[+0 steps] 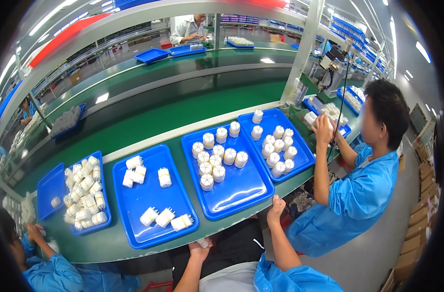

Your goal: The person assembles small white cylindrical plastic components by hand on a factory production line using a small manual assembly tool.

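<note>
My left hand (199,251) is closed around a small white cylindrical part (203,242), just below the table's front edge. Most of that part is hidden by the fingers. My right hand (276,210) is closed with its thumb up, close to the near right corner of a blue tray (234,198). Whatever it holds, if anything, cannot be seen. Several white cylinders (216,160) stand upright in that tray. Left of it, another blue tray (151,194) carries several white parts with thin pins (165,217), mostly lying on their sides.
To the right, a blue tray (304,158) holds upright white cylinders; at the left, another tray (105,194) is heaped with them. A co-worker in blue (358,180) handles a white part beside a machine (335,68). Another person (51,267) works at lower left. A green conveyor (197,102) runs behind.
</note>
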A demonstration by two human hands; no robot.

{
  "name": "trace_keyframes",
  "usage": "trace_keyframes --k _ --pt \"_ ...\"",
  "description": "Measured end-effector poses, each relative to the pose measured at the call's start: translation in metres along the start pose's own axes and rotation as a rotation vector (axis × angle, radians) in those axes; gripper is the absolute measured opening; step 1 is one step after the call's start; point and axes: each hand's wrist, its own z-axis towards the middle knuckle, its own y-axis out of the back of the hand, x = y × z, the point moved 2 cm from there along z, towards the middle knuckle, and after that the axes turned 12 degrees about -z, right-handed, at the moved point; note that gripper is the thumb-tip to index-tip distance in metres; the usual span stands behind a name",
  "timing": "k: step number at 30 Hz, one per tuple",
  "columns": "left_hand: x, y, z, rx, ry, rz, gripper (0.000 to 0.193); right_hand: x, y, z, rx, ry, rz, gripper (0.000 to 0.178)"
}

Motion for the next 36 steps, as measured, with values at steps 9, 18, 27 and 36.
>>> trace_keyframes --k 9,18,27,36 --pt "0.004 -0.006 -0.004 -0.031 0.013 0.048 0.047 -0.008 0.008 -0.001 -0.045 -0.002 -0.054 0.047" --pt "-0.002 -0.004 -0.003 -0.086 -0.038 -0.053 0.044 -0.004 -0.003 0.001 0.008 -0.01 -0.084 0.045" --pt "0.0 -0.002 -0.001 -0.087 -0.021 -0.033 0.046 -0.012 0.005 -0.001 -0.022 -0.004 -0.046 0.045" --pt "0.001 -0.004 -0.001 -0.059 -0.016 0.004 0.046 -0.015 0.007 0.001 -0.004 -0.023 -0.063 0.046"
